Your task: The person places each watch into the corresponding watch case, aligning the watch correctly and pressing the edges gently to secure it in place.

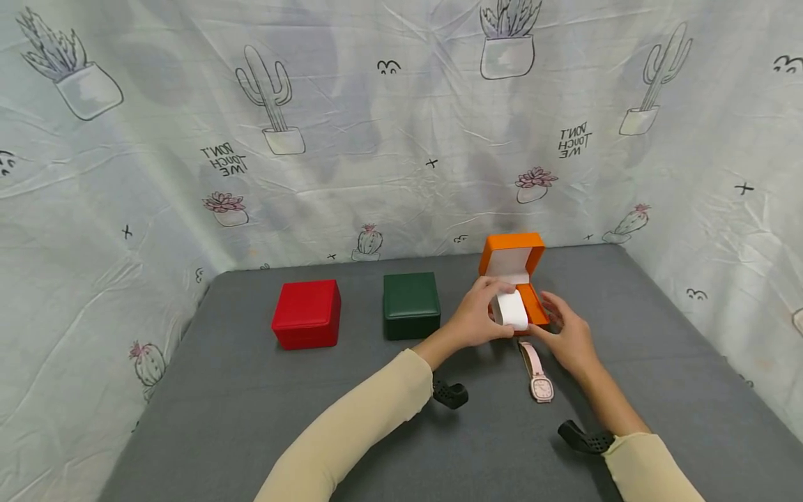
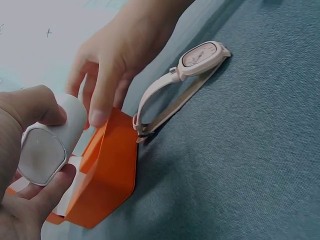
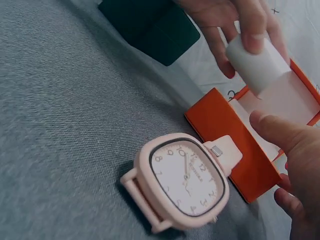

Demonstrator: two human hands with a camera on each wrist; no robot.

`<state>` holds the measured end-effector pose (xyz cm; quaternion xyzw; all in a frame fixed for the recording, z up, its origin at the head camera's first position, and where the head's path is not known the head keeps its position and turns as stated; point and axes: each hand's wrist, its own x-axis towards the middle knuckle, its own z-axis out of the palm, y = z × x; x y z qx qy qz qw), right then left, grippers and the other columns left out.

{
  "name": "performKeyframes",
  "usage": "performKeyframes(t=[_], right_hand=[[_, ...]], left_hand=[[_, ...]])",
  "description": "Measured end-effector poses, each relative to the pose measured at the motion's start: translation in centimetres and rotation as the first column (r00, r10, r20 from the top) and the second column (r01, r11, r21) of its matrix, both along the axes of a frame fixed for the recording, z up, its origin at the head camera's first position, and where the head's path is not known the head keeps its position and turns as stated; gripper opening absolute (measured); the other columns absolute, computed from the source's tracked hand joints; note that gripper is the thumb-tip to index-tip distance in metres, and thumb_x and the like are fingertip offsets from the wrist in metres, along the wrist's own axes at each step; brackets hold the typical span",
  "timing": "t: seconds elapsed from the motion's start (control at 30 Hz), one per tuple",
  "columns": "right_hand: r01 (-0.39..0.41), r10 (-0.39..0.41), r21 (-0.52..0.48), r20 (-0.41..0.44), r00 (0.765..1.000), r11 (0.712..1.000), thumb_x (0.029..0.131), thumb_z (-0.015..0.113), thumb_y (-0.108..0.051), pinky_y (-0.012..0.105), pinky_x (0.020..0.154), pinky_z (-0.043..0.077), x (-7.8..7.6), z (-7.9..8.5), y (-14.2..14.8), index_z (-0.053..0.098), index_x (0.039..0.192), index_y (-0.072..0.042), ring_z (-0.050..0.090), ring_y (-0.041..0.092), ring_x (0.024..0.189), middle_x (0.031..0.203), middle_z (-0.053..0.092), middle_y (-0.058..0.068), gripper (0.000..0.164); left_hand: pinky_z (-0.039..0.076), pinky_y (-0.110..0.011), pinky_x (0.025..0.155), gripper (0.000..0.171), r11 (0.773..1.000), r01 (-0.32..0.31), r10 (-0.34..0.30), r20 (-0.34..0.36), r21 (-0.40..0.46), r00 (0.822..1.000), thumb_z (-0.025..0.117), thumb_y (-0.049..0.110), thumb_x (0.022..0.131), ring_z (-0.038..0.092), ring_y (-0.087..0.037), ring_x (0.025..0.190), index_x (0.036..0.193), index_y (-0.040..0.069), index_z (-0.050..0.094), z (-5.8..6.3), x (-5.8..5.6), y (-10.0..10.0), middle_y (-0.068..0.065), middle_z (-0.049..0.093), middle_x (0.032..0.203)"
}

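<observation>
My left hand pinches a white watch cushion between thumb and fingers, over an orange watch box whose lid stands up. In the left wrist view the cushion shows a flat, rounded end and sits above the box's opening. My right hand is at the box's right side, thumb at the front edge and fingers by the far side; the right wrist view shows its thumb near the rim. A pink wristwatch with a square face lies in front of the box.
A dark green box with its lid down stands left of the orange one. Farther left is a closed red box. A white cloth printed with cacti hangs behind and beside the grey tabletop.
</observation>
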<state>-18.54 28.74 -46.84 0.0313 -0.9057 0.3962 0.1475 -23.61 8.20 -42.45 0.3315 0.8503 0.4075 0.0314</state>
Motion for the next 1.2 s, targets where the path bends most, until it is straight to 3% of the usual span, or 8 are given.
performKeyframes(t=[0.13, 0.27, 0.4, 0.63, 0.77, 0.97, 1.1, 1.2], right_hand=[[0.010, -0.009, 0.017, -0.076, 0.997, 1.000, 0.081, 0.079, -0.019, 0.047, 0.097, 0.045, 0.8, 0.2, 0.0, 0.045, 0.140, 0.000, 0.054, 0.041, 0.122, 0.139, 0.051, 0.023, 0.071], [0.021, -0.014, 0.038, -0.164, 0.986, 0.999, 0.077, 0.081, -0.016, 0.019, 0.094, 0.049, 1.6, 0.2, 0.1, 0.051, 0.135, -0.001, 0.059, 0.037, 0.113, 0.129, 0.058, 0.021, 0.067], [0.012, 0.000, 0.058, -0.194, 0.981, 0.998, 0.076, 0.082, -0.014, -0.001, 0.089, 0.040, 2.4, 0.2, 0.3, 0.054, 0.131, 0.000, 0.061, 0.032, 0.106, 0.120, 0.061, 0.019, 0.063], [-0.157, 0.174, 0.106, -0.180, 0.968, 0.982, 0.068, 0.086, -0.010, 0.000, 0.086, 0.042, 3.7, 0.4, 1.2, 0.058, 0.128, 0.000, 0.062, 0.000, 0.095, 0.107, 0.068, 0.014, 0.067], [-0.194, 0.222, 0.190, -0.141, 0.965, 0.962, 0.064, 0.089, -0.017, 0.005, 0.084, 0.046, 4.2, 0.6, 1.6, 0.059, 0.126, -0.003, 0.066, 0.010, 0.092, 0.103, 0.070, 0.008, 0.071], [-0.266, 0.260, 0.356, 0.065, 0.963, 0.896, 0.063, 0.087, -0.044, 0.035, 0.078, 0.051, 4.6, 1.4, 2.0, 0.058, 0.130, -0.012, 0.061, 0.019, 0.092, 0.104, 0.065, 0.001, 0.080], [-0.343, 0.266, 0.372, 0.241, 0.933, 0.863, 0.060, 0.083, -0.059, 0.041, 0.079, 0.048, 4.4, 2.2, 2.0, 0.052, 0.138, -0.014, 0.054, 0.020, 0.095, 0.104, 0.058, 0.001, 0.095], [-0.383, 0.278, 0.392, 0.299, 0.913, 0.837, 0.057, 0.081, -0.065, 0.040, 0.077, 0.046, 4.2, 2.5, 1.8, 0.051, 0.139, -0.014, 0.052, 0.019, 0.094, 0.103, 0.057, 0.002, 0.101]], left_hand=[[0.048, -0.023, 0.092, 0.061, 1.000, 0.017, -0.017, 0.021, 0.006, 1.000, 0.078, 0.024, 0.080, 0.048, -0.018, 0.120, 0.135, 0.020, 0.052, 0.0, 0.4, -0.6, -0.004, 0.039, 0.145], [0.049, -0.018, 0.085, 0.061, 0.999, 0.037, -0.038, 0.030, 0.018, 0.999, 0.078, 0.023, 0.081, 0.049, -0.017, 0.117, 0.136, 0.020, 0.051, -0.1, 0.8, -0.8, -0.005, 0.037, 0.148], [0.051, -0.014, 0.078, 0.061, 0.998, 0.055, -0.057, 0.047, 0.039, 0.997, 0.078, 0.019, 0.081, 0.050, -0.014, 0.105, 0.135, 0.017, 0.051, -0.1, 1.1, -1.1, -0.006, 0.040, 0.141], [0.052, -0.014, 0.081, 0.059, 0.996, 0.062, -0.069, 0.110, 0.070, 0.992, 0.077, 0.016, 0.081, 0.049, -0.013, 0.111, 0.134, 0.018, 0.052, -0.3, 1.4, -1.9, -0.003, 0.041, 0.138], [0.052, -0.014, 0.082, 0.059, 0.995, 0.065, -0.074, 0.130, 0.073, 0.989, 0.077, 0.016, 0.081, 0.048, -0.013, 0.112, 0.134, 0.019, 0.052, -0.3, 1.6, -2.3, -0.002, 0.041, 0.138], [0.052, -0.014, 0.081, 0.059, 0.993, 0.084, -0.096, 0.145, 0.086, 0.985, 0.078, 0.015, 0.080, 0.049, -0.013, 0.110, 0.134, 0.019, 0.052, -0.2, 1.9, -2.6, -0.003, 0.041, 0.137], [0.052, -0.014, 0.080, 0.059, 0.994, 0.082, -0.091, 0.136, 0.067, 0.987, 0.077, 0.017, 0.081, 0.048, -0.013, 0.110, 0.133, 0.019, 0.052, -0.1, 2.0, -2.6, -0.002, 0.041, 0.137], [0.052, -0.014, 0.080, 0.058, 0.996, 0.077, -0.083, 0.130, 0.048, 0.988, 0.077, 0.018, 0.081, 0.048, -0.013, 0.110, 0.133, 0.020, 0.052, -0.1, 2.0, -2.7, -0.002, 0.041, 0.137]])
